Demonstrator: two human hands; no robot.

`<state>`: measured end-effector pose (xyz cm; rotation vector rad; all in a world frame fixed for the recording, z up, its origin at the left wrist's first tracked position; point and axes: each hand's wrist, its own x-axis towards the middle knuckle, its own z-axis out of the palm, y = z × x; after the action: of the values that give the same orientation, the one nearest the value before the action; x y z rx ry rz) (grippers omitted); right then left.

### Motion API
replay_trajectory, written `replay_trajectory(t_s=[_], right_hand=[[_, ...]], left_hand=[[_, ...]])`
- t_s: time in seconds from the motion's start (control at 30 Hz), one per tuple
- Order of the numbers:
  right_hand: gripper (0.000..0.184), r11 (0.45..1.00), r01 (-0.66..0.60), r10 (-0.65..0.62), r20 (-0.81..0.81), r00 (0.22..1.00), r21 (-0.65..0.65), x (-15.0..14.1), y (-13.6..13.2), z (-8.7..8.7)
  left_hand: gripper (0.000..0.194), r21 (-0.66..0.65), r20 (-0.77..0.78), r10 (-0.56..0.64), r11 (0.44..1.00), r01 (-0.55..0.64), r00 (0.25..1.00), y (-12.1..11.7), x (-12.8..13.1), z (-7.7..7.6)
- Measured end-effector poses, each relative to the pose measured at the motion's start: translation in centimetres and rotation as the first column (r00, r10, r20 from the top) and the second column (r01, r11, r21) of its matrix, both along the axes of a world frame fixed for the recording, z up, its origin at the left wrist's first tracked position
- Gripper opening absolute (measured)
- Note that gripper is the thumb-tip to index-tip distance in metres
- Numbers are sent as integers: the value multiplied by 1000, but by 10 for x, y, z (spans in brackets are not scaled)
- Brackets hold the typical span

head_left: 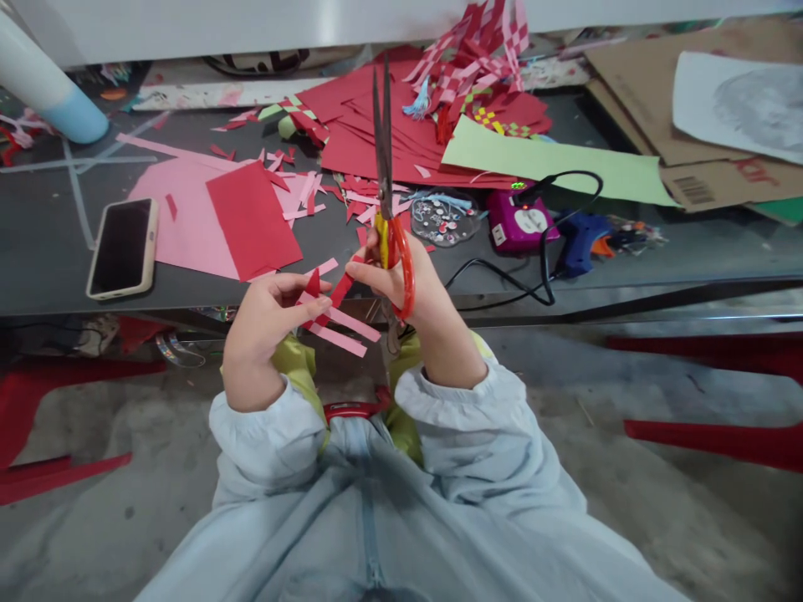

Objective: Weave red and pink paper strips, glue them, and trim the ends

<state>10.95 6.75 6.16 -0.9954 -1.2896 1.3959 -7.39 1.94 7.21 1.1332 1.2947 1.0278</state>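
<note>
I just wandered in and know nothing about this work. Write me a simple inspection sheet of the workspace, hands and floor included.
Surface: dark table, much of it under paper.
Job's things: red and pink paper strips, partly interlaced; scissors, tips pointing away from the person.
Clutter: phone; red sheet overlapping pink paper; scattered offcuts; purple box; blue tool.
Hands: left hand pinches the strips; right hand holds the scissors and one red strip's end.
Cables: black cable looping beside the purple box, near the front edge.
Surroundings: grey floor; red furniture at both sides, partly visible.
</note>
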Motion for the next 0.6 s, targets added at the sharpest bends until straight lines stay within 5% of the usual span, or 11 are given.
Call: replay_trajectory(t_s=[0.33,0.6], right_hand=[[42,994,-82,76,76,994,76,0,-1,-1],[44,975,-223,223,7,975,-28,3,-12,10]], left_hand=[[22,-82,-71,-58,995,52,996,-1,2,2],[19,9,184,259,964,-265,948,3,1,3]])
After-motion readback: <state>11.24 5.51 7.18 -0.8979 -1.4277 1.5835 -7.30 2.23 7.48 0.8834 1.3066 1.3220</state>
